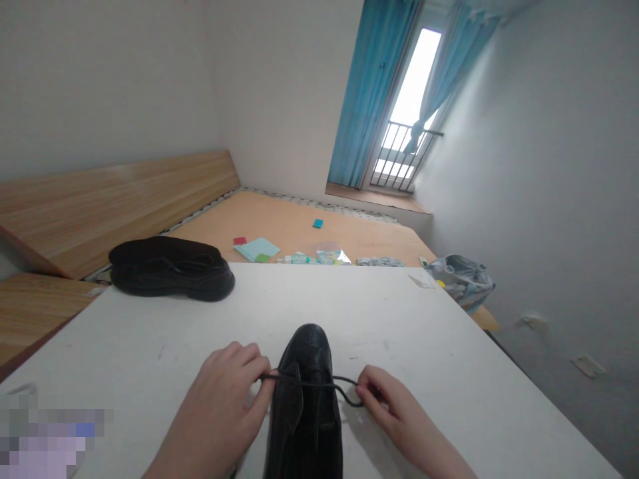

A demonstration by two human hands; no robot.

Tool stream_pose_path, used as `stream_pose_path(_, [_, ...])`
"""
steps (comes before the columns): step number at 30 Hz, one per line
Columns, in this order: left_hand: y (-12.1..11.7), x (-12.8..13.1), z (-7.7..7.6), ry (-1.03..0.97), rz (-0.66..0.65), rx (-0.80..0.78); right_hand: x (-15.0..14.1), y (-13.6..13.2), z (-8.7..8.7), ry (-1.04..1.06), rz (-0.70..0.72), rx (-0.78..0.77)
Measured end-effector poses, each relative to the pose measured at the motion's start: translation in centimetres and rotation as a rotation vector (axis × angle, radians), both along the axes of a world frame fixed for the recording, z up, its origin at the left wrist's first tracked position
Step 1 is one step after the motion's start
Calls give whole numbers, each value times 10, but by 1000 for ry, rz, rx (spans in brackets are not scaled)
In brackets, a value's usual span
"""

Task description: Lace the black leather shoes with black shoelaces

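A black leather shoe [310,352] stands upright on the white table, its toe pointing away from me. Across its top runs a dark shoelace [312,383], stretched between my two hands. On the left side of the shoe, my left hand [237,382] pinches one part of the lace between thumb and forefinger. To the right, my right hand [387,399] is closed with its fingertips on the lace, which bends into a small loop beside the shoe. The heel of the shoe is cut off by the lower edge of the view.
Another black shoe [170,269] lies at the far left of the white table [399,319]. Beyond the table, a bed [279,213] holds a light green cloth-like sheet [258,249] and small packets. A fabric bag [462,276] stands past the right edge.
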State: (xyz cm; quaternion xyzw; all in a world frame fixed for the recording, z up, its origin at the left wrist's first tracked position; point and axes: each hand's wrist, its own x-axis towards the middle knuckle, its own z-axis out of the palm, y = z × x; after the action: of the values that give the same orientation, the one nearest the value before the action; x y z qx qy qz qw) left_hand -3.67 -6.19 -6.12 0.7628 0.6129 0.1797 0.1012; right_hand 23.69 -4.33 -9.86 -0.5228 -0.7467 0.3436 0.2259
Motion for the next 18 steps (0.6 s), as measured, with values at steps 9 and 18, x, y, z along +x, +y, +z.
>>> stream_pose_path(9, [4,-23,-3,-627,-55,180,30,4,41,1319,-414,-278])
stream_pose_path(18, [-28,29,4,-463,-341,352,-57,-44,25,623,-41,-201])
